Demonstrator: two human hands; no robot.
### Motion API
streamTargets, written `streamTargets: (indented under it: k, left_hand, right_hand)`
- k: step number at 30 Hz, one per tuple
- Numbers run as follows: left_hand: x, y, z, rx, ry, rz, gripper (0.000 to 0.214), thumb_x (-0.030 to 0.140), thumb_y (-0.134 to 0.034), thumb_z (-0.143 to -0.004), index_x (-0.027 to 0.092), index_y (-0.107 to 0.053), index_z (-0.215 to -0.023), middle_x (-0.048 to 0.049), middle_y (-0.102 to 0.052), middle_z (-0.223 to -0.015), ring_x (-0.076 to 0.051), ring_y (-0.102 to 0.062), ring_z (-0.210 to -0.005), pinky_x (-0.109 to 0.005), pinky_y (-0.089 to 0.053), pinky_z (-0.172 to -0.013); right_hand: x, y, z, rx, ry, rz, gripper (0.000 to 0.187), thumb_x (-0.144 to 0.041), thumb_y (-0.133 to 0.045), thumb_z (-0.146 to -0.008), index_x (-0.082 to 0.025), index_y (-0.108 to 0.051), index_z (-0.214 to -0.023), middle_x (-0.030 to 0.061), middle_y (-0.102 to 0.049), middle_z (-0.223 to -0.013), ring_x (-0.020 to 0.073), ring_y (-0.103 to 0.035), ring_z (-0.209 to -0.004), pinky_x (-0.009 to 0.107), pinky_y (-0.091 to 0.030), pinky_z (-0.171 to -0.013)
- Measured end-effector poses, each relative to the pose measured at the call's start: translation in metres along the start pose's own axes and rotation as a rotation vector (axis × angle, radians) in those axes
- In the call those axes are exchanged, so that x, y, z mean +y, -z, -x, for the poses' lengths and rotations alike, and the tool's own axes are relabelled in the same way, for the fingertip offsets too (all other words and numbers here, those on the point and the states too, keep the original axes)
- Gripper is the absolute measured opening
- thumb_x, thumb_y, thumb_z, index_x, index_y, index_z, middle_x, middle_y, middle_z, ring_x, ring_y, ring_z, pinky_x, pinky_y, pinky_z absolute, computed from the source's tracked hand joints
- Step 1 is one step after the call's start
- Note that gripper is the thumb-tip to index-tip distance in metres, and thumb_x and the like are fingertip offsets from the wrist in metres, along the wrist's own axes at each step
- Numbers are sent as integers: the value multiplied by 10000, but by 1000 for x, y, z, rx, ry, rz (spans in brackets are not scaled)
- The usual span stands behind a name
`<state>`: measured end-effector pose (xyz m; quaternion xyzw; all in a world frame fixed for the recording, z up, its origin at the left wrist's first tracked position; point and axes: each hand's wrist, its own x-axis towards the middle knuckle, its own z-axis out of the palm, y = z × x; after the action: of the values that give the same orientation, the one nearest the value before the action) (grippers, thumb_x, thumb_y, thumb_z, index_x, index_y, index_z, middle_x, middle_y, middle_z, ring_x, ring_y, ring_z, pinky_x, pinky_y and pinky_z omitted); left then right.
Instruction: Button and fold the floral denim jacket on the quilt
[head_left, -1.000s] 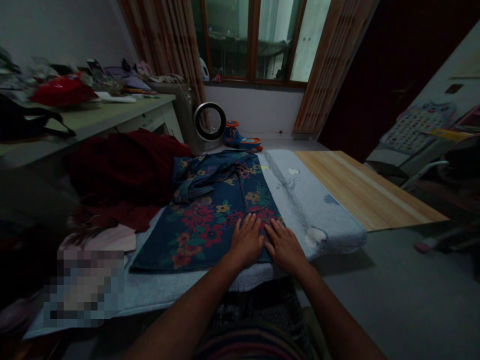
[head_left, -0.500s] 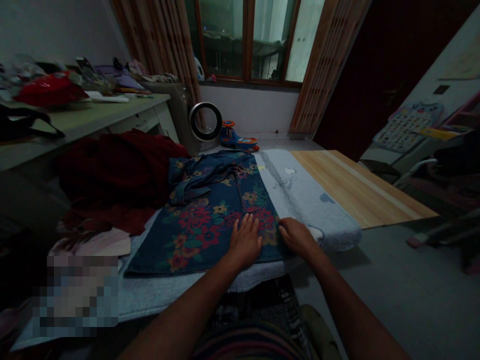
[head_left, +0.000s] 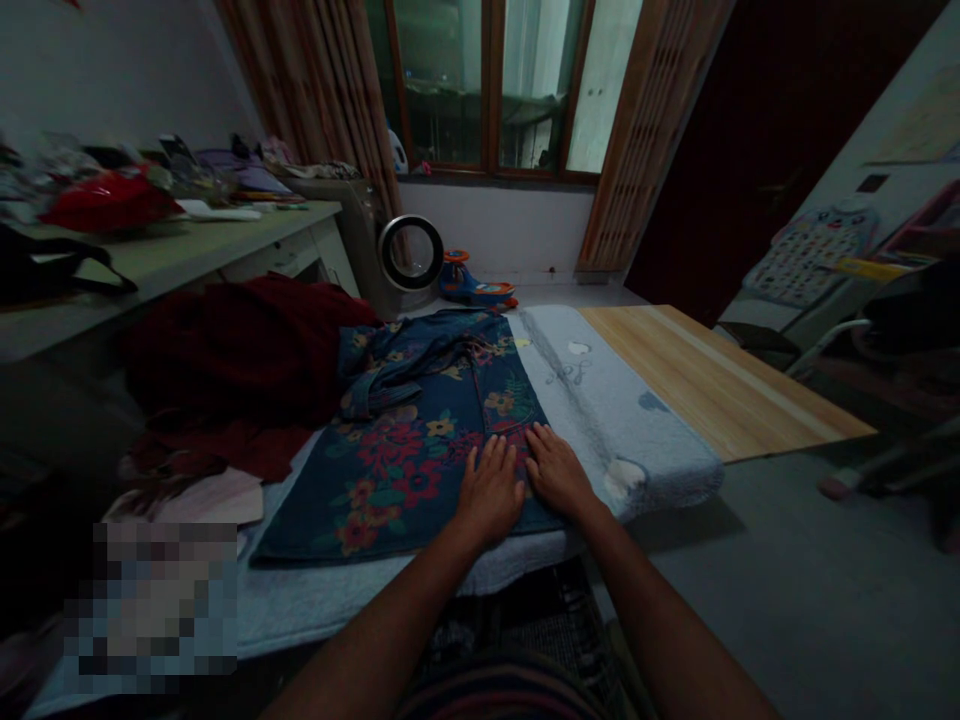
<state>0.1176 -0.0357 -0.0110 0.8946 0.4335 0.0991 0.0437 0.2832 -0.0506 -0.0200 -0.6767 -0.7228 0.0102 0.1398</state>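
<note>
Both my palms lay flat at the right side of the flowered blue garment.
The garment [head_left: 442, 475] was spread on the pale blanket [head_left: 585, 400], mostly to the left of my hands and beyond them, its length seeming to run from the near hem toward the window [head_left: 495, 90]; my left hand [head_left: 491, 490] was nearer its broad middle, while my right hand [head_left: 559, 475] rested over its right edge, just beside the left, and was the nearer to that edge; fingers on both were stretched out and gripped nothing.
</note>
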Motion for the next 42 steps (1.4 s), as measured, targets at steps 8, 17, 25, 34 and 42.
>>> streamTargets:
  k: [8,17,25,34,42]
  left_hand:
    - [-2,0,1,3,7,34,569,392,-376,-952,154,-395,-1468,-100,-318,-1582,-244,-221,-1479,-511,-185,-1199]
    - [-1,0,2,14,15,58,581,389,-391,-940,158,-384,-1474,-96,-318,-1583,-238,-204,-1485,-511,-162,-1206]
    - [-1,2,2,8,16,82,596,397,-391,-940,156,-363,-1485,-96,-308,-1587,-241,-196,-1487,-509,-155,-1210]
    - [-1,2,3,-3,12,64,584,409,-385,-946,165,-373,-1476,-92,-294,-1593,-238,-179,-1492,-509,-161,-1210]
    - [-1,3,3,1,18,65,582,404,-377,-949,152,-379,-1474,-98,-305,-1588,-236,-192,-1488,-508,-163,-1210]
  right_hand:
    - [0,9,-5,-32,-23,43,547,-333,-482,-936,-90,-466,-1425,189,-399,-1516,292,-335,-1420,436,-294,-1143]
    - [-1,9,-42,22,-26,-10,389,-203,-399,-950,-115,-580,-1282,160,-557,-1381,230,-481,-1308,378,-369,-1079]
    - [12,-11,-56,-60,-39,60,556,-369,-372,-983,-78,-404,-1456,181,-326,-1559,281,-284,-1446,448,-278,-1135]
    - [32,-3,-80,-107,-93,67,663,-521,-350,-980,-93,-364,-1486,183,-309,-1566,278,-274,-1451,455,-232,-1152]
    - [32,7,-74,81,-99,-26,426,-199,-372,-952,-79,-535,-1327,170,-566,-1362,237,-506,-1257,358,-355,-1080]
